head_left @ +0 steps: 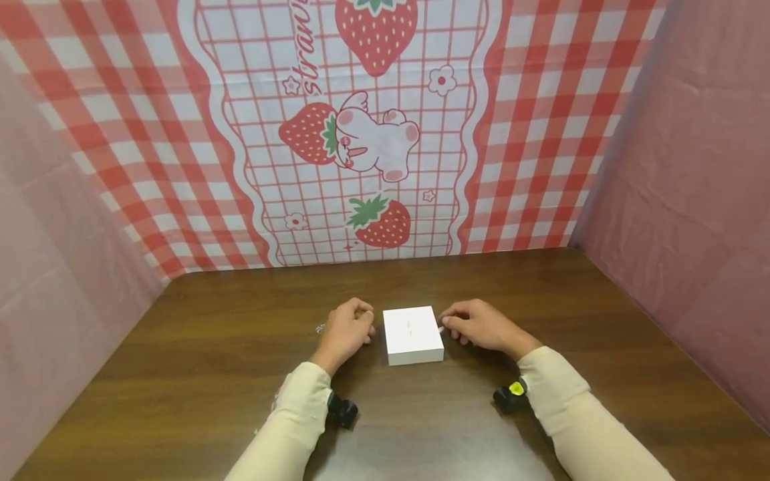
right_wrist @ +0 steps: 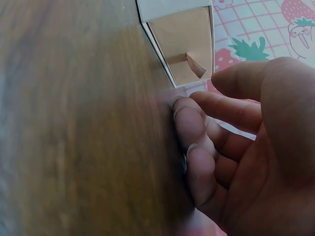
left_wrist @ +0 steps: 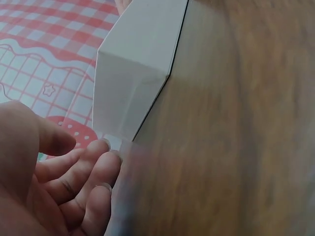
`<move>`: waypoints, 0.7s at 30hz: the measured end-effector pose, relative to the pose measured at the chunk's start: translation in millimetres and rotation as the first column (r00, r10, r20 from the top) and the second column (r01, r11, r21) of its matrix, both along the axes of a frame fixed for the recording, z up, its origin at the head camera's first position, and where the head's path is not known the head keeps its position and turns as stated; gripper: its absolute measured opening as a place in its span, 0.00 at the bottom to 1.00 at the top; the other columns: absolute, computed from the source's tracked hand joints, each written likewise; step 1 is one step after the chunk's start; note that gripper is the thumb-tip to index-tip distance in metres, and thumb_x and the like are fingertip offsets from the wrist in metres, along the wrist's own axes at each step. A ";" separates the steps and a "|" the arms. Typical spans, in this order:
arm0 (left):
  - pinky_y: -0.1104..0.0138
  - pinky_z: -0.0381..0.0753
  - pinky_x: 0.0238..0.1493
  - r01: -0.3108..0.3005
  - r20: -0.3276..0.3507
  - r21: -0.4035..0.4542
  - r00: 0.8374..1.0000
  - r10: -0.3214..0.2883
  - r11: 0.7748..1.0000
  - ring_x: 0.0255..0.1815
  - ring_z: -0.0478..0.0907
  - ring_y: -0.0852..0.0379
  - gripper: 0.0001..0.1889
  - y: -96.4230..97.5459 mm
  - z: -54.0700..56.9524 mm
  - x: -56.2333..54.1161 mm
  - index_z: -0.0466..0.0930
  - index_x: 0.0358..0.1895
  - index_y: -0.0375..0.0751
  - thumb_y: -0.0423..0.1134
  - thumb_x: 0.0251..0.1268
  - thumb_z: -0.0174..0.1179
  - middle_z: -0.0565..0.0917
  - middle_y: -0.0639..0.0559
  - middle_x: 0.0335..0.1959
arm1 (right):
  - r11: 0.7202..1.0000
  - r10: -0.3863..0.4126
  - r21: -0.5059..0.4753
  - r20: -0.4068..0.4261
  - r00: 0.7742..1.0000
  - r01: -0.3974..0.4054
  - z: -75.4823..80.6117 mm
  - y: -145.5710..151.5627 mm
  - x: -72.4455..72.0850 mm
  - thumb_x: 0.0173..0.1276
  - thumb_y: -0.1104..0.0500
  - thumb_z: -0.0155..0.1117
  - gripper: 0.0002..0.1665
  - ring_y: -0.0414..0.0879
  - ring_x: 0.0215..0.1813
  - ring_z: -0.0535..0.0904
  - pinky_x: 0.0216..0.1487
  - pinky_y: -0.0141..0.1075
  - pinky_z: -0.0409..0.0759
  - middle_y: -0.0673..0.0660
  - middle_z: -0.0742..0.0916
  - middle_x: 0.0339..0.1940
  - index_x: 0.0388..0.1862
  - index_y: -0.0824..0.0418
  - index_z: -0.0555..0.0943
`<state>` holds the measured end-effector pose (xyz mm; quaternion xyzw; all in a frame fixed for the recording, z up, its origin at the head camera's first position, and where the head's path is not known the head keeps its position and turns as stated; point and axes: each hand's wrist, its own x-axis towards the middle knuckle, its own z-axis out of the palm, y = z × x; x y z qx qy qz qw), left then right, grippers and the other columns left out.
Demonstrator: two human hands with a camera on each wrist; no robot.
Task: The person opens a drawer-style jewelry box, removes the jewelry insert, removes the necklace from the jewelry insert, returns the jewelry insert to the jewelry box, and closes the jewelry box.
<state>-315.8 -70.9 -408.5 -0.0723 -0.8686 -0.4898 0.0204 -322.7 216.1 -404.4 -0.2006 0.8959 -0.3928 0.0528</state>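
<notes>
A small white drawer-style box [head_left: 414,336] with a faint gold mark on its lid lies flat on the wooden table. On its right side, the right wrist view shows a beige drawer front [right_wrist: 177,42] with a short ribbon pull tab [right_wrist: 197,66]. My left hand [head_left: 347,332] rests on the table just left of the box, fingers loosely curled and holding nothing. Close by the tab is my right hand [head_left: 478,325], its fingers loosely bent; the tab hangs free of thumb and fingers. The left wrist view shows the box's plain white end [left_wrist: 125,93] beyond the left fingertips.
A small silvery object [head_left: 320,329] lies left of my left hand, partly hidden behind it. The wooden table [head_left: 240,300] ends at a strawberry-print cloth [head_left: 385,147] hanging at the back. Pink curtains [head_left: 680,167] close off both sides.
</notes>
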 end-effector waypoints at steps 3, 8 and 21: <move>0.62 0.79 0.32 -0.002 -0.007 -0.021 1.000 0.002 1.000 0.25 0.82 0.57 0.13 -2.0 3.1 -0.6 0.83 0.49 0.38 0.41 0.73 0.52 0.85 0.52 0.27 | 1.000 -0.015 0.005 0.004 1.000 0.015 2.6 -0.2 -0.2 0.76 0.57 0.59 0.12 0.46 0.27 0.79 0.25 0.42 0.77 0.53 0.83 0.26 0.47 0.61 0.86; 0.62 0.80 0.33 0.022 0.020 -0.012 1.000 -0.022 1.000 0.27 0.82 0.57 0.13 1.2 5.7 -2.4 0.84 0.48 0.39 0.40 0.73 0.53 0.85 0.52 0.29 | 0.999 -0.037 0.023 0.010 0.999 0.037 6.2 2.4 2.8 0.77 0.57 0.58 0.12 0.46 0.28 0.80 0.25 0.42 0.78 0.53 0.83 0.26 0.47 0.61 0.86; 0.57 0.78 0.37 0.024 -0.074 -0.325 0.996 -0.051 0.945 0.29 0.80 0.61 0.12 -2.6 8.2 -3.8 0.85 0.48 0.48 0.45 0.74 0.53 0.84 0.61 0.28 | 0.997 0.006 0.075 -0.019 1.000 -0.004 7.3 1.2 -1.8 0.74 0.60 0.60 0.12 0.44 0.27 0.80 0.28 0.39 0.79 0.53 0.84 0.27 0.48 0.64 0.85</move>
